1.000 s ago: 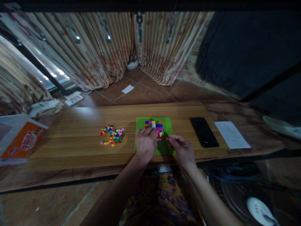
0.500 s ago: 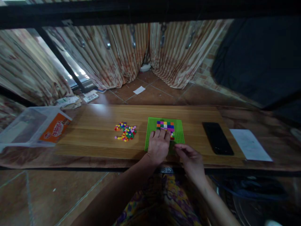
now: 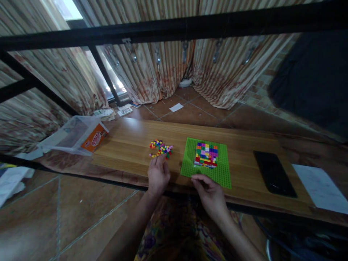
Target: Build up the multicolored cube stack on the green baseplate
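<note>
A green baseplate (image 3: 220,173) lies on the wooden table (image 3: 130,145), with a block of many-coloured small bricks (image 3: 206,154) built on it. Left of the plate is a loose pile of small coloured bricks (image 3: 161,148). My left hand (image 3: 158,174) is just in front of that pile, fingers stretched toward it and apart, holding nothing that I can see. My right hand (image 3: 209,192) rests at the near edge of the baseplate, fingers curled together; whether they hold anything is hidden.
A black phone (image 3: 274,173) and a white sheet of paper (image 3: 320,188) lie to the right. A clear plastic box with an orange label (image 3: 78,135) sits at the table's left end. Black frame bars (image 3: 174,27) cross overhead. Curtains hang behind.
My left hand has left the baseplate and moved left to the loose brick pile, uncovering the built block. The camera has turned left and up.
</note>
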Demonstrator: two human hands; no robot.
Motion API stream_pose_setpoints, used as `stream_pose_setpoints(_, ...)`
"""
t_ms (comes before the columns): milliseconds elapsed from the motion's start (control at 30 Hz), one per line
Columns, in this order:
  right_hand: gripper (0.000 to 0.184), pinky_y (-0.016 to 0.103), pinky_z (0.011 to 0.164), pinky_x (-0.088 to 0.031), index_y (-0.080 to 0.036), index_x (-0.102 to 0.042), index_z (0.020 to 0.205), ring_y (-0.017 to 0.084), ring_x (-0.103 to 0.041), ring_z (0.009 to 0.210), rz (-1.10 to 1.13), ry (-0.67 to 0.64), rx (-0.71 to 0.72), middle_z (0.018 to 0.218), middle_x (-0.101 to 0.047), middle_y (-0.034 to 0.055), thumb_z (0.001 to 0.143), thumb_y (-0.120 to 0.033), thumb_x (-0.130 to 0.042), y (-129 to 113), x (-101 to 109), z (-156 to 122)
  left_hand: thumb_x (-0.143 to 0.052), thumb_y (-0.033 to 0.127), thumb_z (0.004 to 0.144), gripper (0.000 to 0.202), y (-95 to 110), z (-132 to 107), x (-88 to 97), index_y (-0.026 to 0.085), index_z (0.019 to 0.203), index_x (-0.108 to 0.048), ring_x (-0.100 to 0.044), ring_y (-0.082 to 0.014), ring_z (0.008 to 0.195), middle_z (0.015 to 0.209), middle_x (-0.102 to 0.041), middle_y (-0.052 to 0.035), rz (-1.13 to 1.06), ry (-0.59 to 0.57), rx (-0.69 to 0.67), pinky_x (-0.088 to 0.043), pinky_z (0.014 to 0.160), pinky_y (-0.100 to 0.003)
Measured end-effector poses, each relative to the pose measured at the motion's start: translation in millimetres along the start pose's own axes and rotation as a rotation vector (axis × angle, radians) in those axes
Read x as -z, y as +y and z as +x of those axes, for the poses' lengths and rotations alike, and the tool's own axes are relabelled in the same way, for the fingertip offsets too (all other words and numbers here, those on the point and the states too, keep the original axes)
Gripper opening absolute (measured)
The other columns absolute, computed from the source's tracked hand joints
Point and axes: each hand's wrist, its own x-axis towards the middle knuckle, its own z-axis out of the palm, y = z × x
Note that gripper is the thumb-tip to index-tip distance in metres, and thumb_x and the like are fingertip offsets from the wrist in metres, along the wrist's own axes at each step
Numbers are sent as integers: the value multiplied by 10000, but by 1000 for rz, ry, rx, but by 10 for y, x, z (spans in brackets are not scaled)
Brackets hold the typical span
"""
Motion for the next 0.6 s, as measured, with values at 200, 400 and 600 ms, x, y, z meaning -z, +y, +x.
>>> stream_pose_setpoints(200, 226, 294, 770, -492, -222, -702, 966, 181, -638, 826, -287, -210, 310, 899, -683, 52, 885, -206, -491, -31, -761, 435, -437, 168, 885, 274, -463, -24, 117, 169, 1117, -583, -602, -240, 963, 983, -647, -97, 69, 32, 126, -503, 863, -389)
stream_pose_setpoints(400, 225, 309, 846, -457, -210, -686, 998, 207, -617, 921, -594, -237, 360, 973, -665, 73, 889, -150, -498, -85, -1089, 721, -465, 135, 848, 317, -562, 7, 82, 172, 1142, -578, -614, -228, 1006, 1093, -626, -111, 5, 56, 203, -519, 876, -381)
stream_pose_setpoints(600, 181, 293, 800, -444, -212, -666, 953, 201, -603, 908, -715, -244, 385, 990, -647, 72, 908, -160, -499, -106, -1136, 734, -467, 130, 844, 345, -613, 0, 44, 177, 1174, -555, -607, -227, 1052, 1118, -609, -103, -8, 45, 174, -517, 903, -377)
